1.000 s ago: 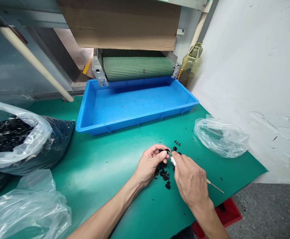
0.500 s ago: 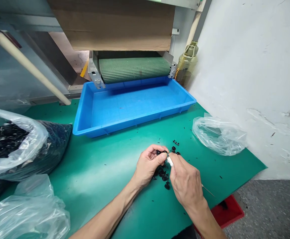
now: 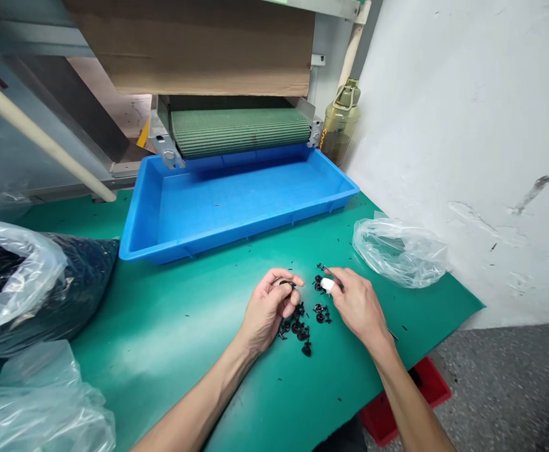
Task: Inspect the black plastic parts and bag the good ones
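My left hand (image 3: pixel 270 307) is closed, thumb and fingers pinching a small black plastic part (image 3: pixel 287 284) that is mostly hidden. To its right, my right hand (image 3: pixel 356 304) grips a slim metal tool (image 3: pixel 334 276); its front end points toward the small parts and its thin tail shows behind the hand. The palm hides the tool's middle, and its exact kind cannot be made out. White wrapping (image 3: pixel 327 285) covers a fingertip of this hand. Several small black plastic parts (image 3: pixel 297 326) with round heads and stems lie on the green mat (image 3: pixel 180 358) between and below the hands.
A blue tray (image 3: pixel 208 235) stands beneath the end of a green conveyor belt (image 3: pixel 241 132). Bags of black parts (image 3: pixel 76 270) are at left, a crumpled clear bag (image 3: pixel 401 254) at right. A bottle (image 3: pixel 342 122) is by the wall; a red bin (image 3: pixel 382 420) sits below the table edge.
My hands have moved apart; the right hand with the tool has drawn away from the part in my left hand. More loose black parts show between them. The view has shifted slightly.
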`<state>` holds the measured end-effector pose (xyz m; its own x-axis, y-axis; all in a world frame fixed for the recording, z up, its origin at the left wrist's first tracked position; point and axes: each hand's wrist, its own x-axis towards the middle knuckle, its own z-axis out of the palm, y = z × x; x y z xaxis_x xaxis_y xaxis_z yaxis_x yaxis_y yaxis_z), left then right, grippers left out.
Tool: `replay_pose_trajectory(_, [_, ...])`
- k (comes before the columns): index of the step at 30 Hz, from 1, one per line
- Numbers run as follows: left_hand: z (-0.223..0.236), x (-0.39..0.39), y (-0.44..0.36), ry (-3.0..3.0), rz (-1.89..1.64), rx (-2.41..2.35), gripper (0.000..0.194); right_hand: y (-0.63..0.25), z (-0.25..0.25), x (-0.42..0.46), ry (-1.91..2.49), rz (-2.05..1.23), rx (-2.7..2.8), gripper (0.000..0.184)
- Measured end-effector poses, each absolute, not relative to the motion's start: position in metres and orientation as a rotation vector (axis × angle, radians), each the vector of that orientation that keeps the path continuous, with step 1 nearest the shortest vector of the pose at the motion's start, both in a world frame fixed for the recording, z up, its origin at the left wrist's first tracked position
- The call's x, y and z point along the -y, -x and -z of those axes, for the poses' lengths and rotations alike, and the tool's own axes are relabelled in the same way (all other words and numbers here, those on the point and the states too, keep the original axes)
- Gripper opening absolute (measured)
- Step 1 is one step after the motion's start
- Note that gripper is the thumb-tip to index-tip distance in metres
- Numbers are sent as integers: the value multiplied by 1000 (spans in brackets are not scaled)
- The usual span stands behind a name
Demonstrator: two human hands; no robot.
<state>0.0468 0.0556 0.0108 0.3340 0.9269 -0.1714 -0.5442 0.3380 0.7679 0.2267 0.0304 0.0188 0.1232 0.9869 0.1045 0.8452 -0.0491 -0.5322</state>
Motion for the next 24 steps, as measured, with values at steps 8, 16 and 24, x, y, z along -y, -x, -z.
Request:
replay_pose_trajectory(8, [-13,-56,-47,-703,-935,-734,21,-226,-17,-44,1850,-495,1874,25])
replay_pose_trajectory(16, [-11,-54,-49,-852,-862,-857,32,-211,-29,-34,1702,-554,1829,21])
replay_pose_trajectory(24, [-12,-52,-47,-912,-833,-794,37,-196,-47,-16,1570,-552,1767,25])
